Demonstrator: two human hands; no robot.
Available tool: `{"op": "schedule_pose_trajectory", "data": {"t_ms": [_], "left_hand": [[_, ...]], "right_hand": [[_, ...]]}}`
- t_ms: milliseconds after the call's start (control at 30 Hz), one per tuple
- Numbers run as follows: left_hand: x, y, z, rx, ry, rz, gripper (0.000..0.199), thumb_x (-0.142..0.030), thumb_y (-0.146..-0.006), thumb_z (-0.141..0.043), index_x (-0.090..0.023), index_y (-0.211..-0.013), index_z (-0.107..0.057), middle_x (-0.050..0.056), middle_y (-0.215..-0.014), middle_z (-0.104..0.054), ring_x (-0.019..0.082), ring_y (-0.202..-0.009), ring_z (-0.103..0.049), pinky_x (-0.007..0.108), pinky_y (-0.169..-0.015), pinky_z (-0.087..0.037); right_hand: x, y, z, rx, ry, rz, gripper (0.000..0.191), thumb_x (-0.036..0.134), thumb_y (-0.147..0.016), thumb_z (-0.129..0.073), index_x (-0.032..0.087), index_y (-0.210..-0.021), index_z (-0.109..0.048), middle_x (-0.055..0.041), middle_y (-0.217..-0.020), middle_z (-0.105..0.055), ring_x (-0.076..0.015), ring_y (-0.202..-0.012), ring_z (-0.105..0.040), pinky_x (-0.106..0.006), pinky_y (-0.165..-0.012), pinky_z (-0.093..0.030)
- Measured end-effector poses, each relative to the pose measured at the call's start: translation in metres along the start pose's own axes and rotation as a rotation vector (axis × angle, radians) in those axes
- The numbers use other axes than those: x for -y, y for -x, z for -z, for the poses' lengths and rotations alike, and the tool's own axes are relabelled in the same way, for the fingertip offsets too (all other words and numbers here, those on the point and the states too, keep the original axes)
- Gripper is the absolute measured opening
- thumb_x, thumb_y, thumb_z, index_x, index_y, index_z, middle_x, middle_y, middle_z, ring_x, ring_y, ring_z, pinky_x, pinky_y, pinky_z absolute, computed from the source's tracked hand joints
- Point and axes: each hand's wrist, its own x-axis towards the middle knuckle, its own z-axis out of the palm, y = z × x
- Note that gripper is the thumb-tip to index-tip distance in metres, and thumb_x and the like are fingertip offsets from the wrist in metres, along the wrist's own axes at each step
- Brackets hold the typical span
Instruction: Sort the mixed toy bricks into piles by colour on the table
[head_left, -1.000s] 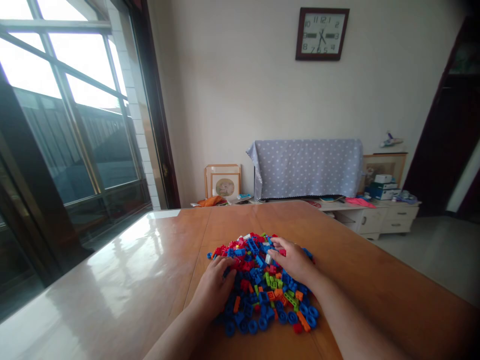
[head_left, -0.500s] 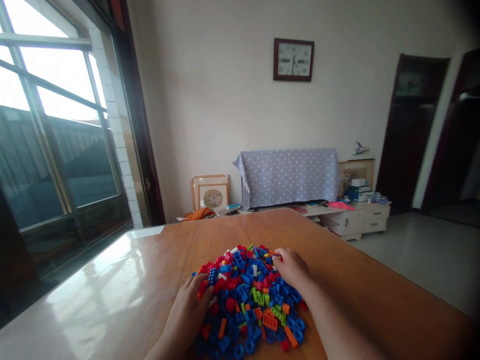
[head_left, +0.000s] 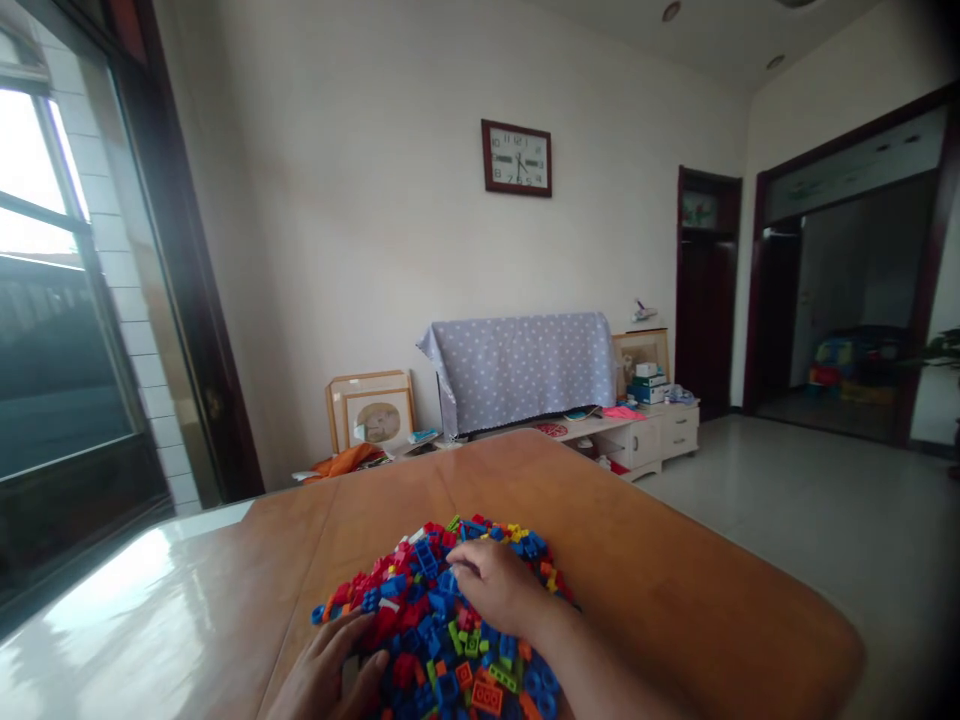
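Note:
A heap of small toy bricks in blue, red, green, orange and white lies on the brown wooden table. At the heap's left edge rests my left hand, thumb and fingers apart, fingertips touching red bricks. My right hand is over the upper middle of the pile, its fingers curled together near blue bricks. Whatever may be between those fingertips is hidden or too small to name.
Beyond the table stands a low white cabinet, with a cloth-covered object and framed pictures alongside. A clock hangs on the wall. A window is at the left.
The view has turned right. My right hand has moved left from the heap's right edge to above its middle. My left hand stays at the left edge, its thumb farther from its fingers.

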Motion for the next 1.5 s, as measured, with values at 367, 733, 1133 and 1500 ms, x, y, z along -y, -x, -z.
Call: {"op": "schedule_pose_trajectory", "data": {"t_ms": [367,733,1133,1500], "left_hand": [[-0.006,0.002,0.010,0.034,0.048,0.074,0.032,-0.050,-0.094,-0.047,-0.026,-0.094,-0.068,0.005,-0.107,-0.067,0.023,-0.099,-0.063,0.035,-0.086,-0.055],[0.003,0.006,0.007,-0.095,0.181,0.258,0.033,-0.046,-0.093,-0.046,-0.024,-0.106,-0.067,0.002,-0.097,-0.070,0.019,-0.084,-0.065,0.029,-0.075,-0.052],[-0.008,0.010,0.015,-0.124,0.154,0.314,0.033,-0.040,-0.092,-0.048,-0.022,-0.113,-0.064,0.006,-0.113,-0.070,0.021,-0.101,-0.065,0.032,-0.087,-0.051],[-0.019,-0.003,0.019,-0.021,-0.102,0.341,0.035,-0.044,-0.088,-0.054,-0.023,-0.114,-0.064,0.006,-0.110,-0.070,0.023,-0.104,-0.062,0.030,-0.086,-0.045]], "right_hand": [[-0.047,-0.015,0.038,-0.395,-0.407,-0.383,0.040,0.041,-0.082,-0.050,0.016,-0.106,-0.070,-0.0080,-0.089,-0.076,-0.0202,-0.082,-0.071,-0.030,-0.076,-0.055],[-0.079,-0.010,0.047,-0.572,-0.528,-0.567,0.045,0.044,-0.074,-0.059,0.014,-0.106,-0.069,-0.0123,-0.095,-0.076,-0.0227,-0.088,-0.071,-0.029,-0.074,-0.054],[-0.074,-0.010,0.022,-0.273,-0.271,-0.448,0.038,0.049,-0.078,-0.055,0.020,-0.096,-0.072,-0.0080,-0.095,-0.077,-0.0252,-0.094,-0.071,-0.032,-0.081,-0.053],[-0.051,-0.006,0.014,-0.141,-0.070,-0.335,0.034,0.050,-0.083,-0.051,0.025,-0.091,-0.073,-0.0033,-0.091,-0.076,-0.0244,-0.093,-0.069,-0.030,-0.081,-0.048]]}}
